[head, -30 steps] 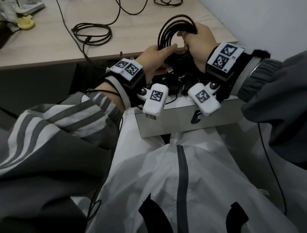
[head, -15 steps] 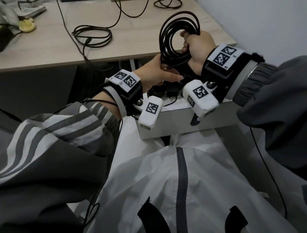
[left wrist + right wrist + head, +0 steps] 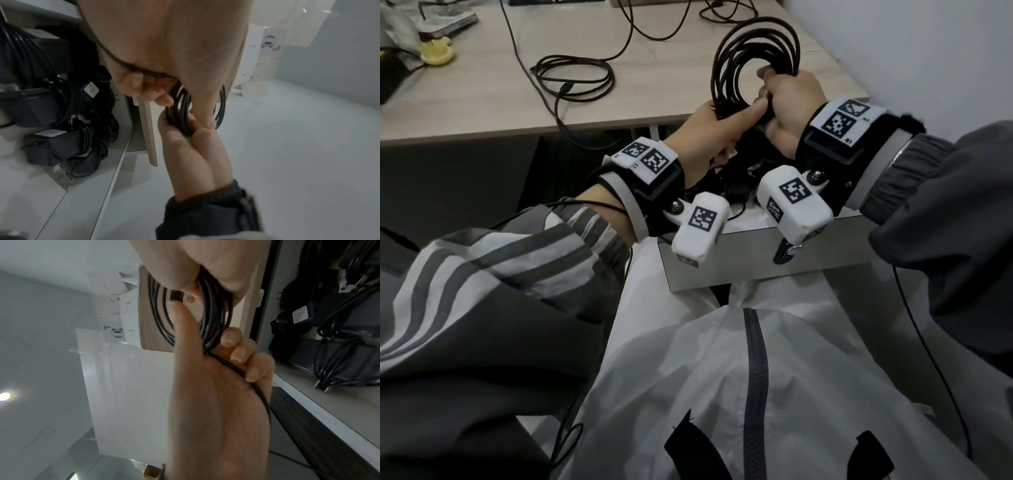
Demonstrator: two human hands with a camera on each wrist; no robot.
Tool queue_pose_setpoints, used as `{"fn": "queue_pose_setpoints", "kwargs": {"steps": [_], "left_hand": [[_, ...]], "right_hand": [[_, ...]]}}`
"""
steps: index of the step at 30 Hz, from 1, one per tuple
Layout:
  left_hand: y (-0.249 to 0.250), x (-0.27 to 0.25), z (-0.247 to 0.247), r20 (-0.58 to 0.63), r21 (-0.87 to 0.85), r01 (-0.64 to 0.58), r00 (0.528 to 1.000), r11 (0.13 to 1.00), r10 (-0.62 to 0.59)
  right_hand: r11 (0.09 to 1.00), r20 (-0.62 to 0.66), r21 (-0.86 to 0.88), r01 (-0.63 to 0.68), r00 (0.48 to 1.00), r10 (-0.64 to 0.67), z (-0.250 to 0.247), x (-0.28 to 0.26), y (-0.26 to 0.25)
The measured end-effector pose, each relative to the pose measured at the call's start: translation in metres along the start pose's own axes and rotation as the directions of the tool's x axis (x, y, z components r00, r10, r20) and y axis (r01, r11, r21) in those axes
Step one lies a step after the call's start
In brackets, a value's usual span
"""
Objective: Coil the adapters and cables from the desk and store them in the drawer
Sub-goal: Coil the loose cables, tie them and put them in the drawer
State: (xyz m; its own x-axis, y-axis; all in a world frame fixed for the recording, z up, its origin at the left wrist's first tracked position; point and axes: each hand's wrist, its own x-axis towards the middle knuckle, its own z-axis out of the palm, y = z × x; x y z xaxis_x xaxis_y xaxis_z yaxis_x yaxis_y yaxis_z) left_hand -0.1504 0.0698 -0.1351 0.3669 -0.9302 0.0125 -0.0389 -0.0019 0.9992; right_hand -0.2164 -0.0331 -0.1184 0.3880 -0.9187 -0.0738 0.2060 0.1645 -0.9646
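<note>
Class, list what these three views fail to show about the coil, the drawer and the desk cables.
- Coiled cable ends: head view, hidden by both hands.
- Drawer contents: head view, blocked by wrist cameras.
- Adapter label: left wrist view, too blurred.
- Loose cable on desk: runs off the top edge.

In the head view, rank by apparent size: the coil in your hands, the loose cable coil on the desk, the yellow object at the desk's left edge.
1-2. Held coil and loose desk coil: look alike; the held one is nearer the camera, so unranked.
3. Yellow object: clearly smallest.
</note>
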Motion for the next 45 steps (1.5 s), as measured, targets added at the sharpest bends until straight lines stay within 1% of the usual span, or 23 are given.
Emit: {"fn": "queue_pose_setpoints", "kwargs": {"steps": [5,8,10,12,14,17,18,20,21,23,25,26,28,29,30,31,33,35,37,39,41,43,45], "left_hand": [[0.006,0.005,0.0,-0.198,0.053,0.079,0.978,0.995,-0.067],[0.003,0.011,-0.004,-0.261,0.002,0.073,0.963,0.997,-0.07],[0.001,0.014,-0.006,-0.292,-0.034,0.066,0.954,0.997,-0.073],[0.003,0.015,-0.005,-0.351,-0.019,0.076,0.933,0.997,-0.078],[0.004,0.018,-0.006,-0.39,0.057,0.088,0.919,0.995,-0.059],[0.005,0.016,-0.014,-0.359,0.148,0.099,0.933,0.984,-0.04],[0.004,0.016,-0.018,-0.331,0.19,0.1,0.943,0.977,-0.032],[0.004,0.014,-0.023,-0.237,0.329,0.099,0.971,0.939,-0.019],[0.005,0.012,-0.024,-0.175,0.396,0.087,0.984,0.914,-0.017],[0.008,0.009,-0.022,-0.072,0.438,0.043,0.997,0.898,-0.013],[0.012,0.007,-0.02,-0.013,0.419,0.013,1.0,0.908,-0.008],[0.012,0.007,-0.02,-0.005,0.427,0.003,1.0,0.904,-0.001],[0.01,0.007,-0.024,-0.023,0.483,-0.001,1.0,0.875,0.014],[0.008,0.007,-0.026,-0.032,0.504,0.002,0.999,0.863,0.017],[0.007,0.007,-0.027,-0.032,0.522,0.003,0.999,0.853,0.016],[0.007,0.007,-0.027,-0.023,0.551,0.0,1.0,0.834,0.015],[0.008,0.006,-0.025,0.009,0.648,-0.013,1.0,0.761,0.01],[0.011,0.008,-0.026,0.039,0.735,-0.039,0.999,0.677,0.015],[0.015,0.01,-0.027,0.064,0.787,-0.057,0.998,0.614,0.01],[0.018,0.012,-0.027,0.087,0.837,-0.069,0.996,0.543,-0.008],[0.019,0.011,-0.026,0.109,0.876,-0.086,0.994,0.475,-0.022],[0.018,0.011,-0.025,0.12,0.89,-0.096,0.992,0.445,-0.026],[0.016,0.01,-0.026,0.088,0.892,-0.074,0.996,0.445,-0.01]], "right_hand": [[0.988,0.1,0.136,-0.078,0.993,0.064,0.008,-0.016,0.005],[0.978,0.168,0.164,-0.126,0.981,0.098,0.008,-0.021,0.012],[0.991,0.209,0.07,-0.117,0.973,0.101,0.006,-0.023,0.012],[0.989,0.21,-0.128,-0.073,0.973,0.099,0.002,-0.024,0.01],[0.941,0.227,-0.332,-0.066,0.963,0.148,-0.004,-0.025,0.004],[0.878,0.329,-0.464,-0.116,0.898,0.293,-0.019,-0.023,-0.008],[0.879,0.347,-0.467,-0.098,0.894,0.285,-0.024,-0.021,-0.012],[0.849,0.352,-0.526,0.038,0.919,0.177,-0.032,-0.014,-0.023],[0.788,0.366,-0.6,0.141,0.924,0.114,-0.034,-0.011,-0.028],[0.621,0.442,-0.722,0.305,0.894,0.073,-0.031,-0.014,-0.036],[0.554,0.486,-0.745,0.372,0.871,0.069,-0.026,-0.014,-0.037],[0.511,0.503,-0.756,0.409,0.863,0.054,-0.022,-0.016,-0.036],[0.345,0.535,-0.798,0.494,0.844,0.029,-0.016,-0.016,-0.034],[0.253,0.555,-0.811,0.528,0.83,0.049,-0.014,-0.016,-0.034],[0.191,0.562,-0.82,0.539,0.822,0.093,-0.012,-0.016,-0.035],[0.163,0.552,-0.832,0.53,0.82,0.15,-0.01,-0.018,-0.036],[0.168,0.498,-0.867,0.469,0.819,0.284,-0.01,-0.018,-0.037],[0.256,0.451,-0.89,0.378,0.816,0.362,-0.011,-0.017,-0.032],[0.336,0.447,-0.881,0.335,0.823,0.351,-0.01,-0.016,-0.028],[0.356,0.468,-0.863,0.358,0.833,0.295,-0.007,-0.016,-0.027],[0.365,0.487,-0.853,0.373,0.82,0.301,-0.005,-0.018,-0.028],[0.423,0.489,-0.843,0.333,0.802,0.344,-0.002,-0.024,-0.025],[0.504,0.489,-0.81,0.3,0.819,0.299,0.001,-0.027,-0.02]]}}
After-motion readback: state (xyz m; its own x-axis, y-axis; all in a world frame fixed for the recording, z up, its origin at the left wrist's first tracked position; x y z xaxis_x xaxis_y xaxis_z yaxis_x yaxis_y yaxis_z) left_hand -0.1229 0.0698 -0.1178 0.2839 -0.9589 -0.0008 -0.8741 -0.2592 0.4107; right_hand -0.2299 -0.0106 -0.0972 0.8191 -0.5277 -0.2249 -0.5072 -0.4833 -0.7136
